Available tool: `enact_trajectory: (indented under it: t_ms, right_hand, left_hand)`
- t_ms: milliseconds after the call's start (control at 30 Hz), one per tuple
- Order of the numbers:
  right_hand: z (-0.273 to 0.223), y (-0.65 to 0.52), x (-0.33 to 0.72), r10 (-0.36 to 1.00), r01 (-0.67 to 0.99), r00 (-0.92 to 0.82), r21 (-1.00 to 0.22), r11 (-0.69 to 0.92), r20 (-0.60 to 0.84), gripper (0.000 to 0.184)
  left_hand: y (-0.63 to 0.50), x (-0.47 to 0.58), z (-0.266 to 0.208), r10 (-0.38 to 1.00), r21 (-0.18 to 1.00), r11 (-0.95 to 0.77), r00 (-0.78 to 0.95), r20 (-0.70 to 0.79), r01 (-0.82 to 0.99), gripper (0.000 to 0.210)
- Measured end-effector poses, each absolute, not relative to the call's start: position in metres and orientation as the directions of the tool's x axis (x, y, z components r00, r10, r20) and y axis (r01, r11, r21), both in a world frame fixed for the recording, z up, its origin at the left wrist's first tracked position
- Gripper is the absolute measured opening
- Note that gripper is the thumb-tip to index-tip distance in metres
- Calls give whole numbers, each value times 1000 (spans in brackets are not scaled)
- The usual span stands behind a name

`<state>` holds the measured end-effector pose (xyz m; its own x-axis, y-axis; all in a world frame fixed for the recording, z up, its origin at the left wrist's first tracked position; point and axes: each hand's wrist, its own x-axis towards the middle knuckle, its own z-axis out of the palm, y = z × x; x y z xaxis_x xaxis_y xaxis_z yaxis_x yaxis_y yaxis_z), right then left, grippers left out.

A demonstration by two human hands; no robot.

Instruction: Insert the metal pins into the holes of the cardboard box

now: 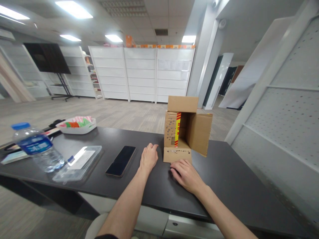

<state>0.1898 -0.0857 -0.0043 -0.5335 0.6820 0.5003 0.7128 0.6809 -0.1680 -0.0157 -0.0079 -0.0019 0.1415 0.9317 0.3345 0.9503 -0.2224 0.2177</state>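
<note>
On the dark table stands a cardboard box [170, 130] with its opening facing me. It carries a red and yellow tape strip and rows of small holes. One flap stands up, another swings out to the right, and the perforated lower flap [177, 153] lies toward me. My left hand [149, 156] rests on the table left of the box, fingers curled in and thumb pointing right; nothing shows in it. Just in front of the lower flap lies my right hand [186, 175], palm down, fingers loosely extended, with the fingertips at the flap's near edge.
Left of my left hand lies a black phone [121, 161]. Farther left are a clear plastic case [81, 162], a water bottle [38, 146] with a blue cap, and a white tray [77, 128] of colourful items. A white perforated panel [286, 99] rises at the right.
</note>
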Motion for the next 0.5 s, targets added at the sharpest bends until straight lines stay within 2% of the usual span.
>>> enact_trajectory:
  t_ms: [167, 300, 500]
  right_hand:
    - [-6, -81, 190, 671, 706, -504, -188, 683, 543, 24]
    - [-9, -77, 192, 722, 721, -367, -311, 619, 586, 29]
    - [-9, -66, 197, 747, 657, -158, -497, 567, 645, 28]
  left_hand:
    - [-9, -15, 0, 931, 209, -218, 139, 337, 953, 39]
    - [-9, -15, 0, 932, 208, -221, 144, 332, 953, 39]
    - [-8, -14, 0, 929, 202, -235, 159, 336, 951, 39]
